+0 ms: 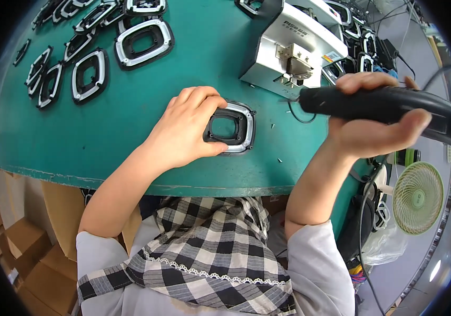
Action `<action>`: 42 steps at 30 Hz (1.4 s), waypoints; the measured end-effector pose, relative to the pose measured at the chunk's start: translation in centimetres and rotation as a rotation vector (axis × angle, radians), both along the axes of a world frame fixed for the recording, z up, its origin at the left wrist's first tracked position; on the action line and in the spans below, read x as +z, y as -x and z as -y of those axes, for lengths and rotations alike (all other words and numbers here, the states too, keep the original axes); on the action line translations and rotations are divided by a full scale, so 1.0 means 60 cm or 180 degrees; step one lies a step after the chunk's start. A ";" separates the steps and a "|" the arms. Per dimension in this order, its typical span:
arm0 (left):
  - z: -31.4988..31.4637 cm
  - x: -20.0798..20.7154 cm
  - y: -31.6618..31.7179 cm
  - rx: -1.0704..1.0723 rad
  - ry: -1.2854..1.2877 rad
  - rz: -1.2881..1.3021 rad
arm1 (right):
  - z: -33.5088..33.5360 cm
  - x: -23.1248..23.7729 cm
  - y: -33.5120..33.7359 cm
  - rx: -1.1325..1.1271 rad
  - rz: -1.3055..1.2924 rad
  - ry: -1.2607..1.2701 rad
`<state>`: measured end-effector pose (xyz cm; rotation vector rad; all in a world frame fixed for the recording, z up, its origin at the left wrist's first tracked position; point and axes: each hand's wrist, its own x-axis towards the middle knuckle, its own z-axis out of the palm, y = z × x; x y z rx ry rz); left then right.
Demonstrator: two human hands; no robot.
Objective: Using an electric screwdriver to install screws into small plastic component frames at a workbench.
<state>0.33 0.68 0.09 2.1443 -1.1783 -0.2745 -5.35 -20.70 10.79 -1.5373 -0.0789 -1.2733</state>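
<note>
Black-and-silver frame [247, 128] lay centre-picture on green counter [130, 121], left hand [179, 129], fingers [211, 104] gripping it; right hand [366, 138] clutched a black driver [357, 104], held clear. Loose screws [273, 126] nearby; work on it looked unfinished.

1 green fan [418, 198], cardboard boxes [25, 238]
</note>
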 end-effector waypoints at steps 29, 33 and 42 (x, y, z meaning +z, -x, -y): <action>0.004 -0.004 0.004 0.0094 -0.0057 0.0258 | -0.055 -0.063 -0.028 0.0561 -0.0180 -0.0199; 0.004 -0.006 0.004 0.0100 -0.0017 0.0252 | -0.055 -0.075 -0.030 0.0780 -0.0133 -0.0053; 0.005 -0.006 0.000 0.0036 -0.0032 0.0168 | -0.044 -0.064 -0.029 0.0891 -0.0306 -0.0195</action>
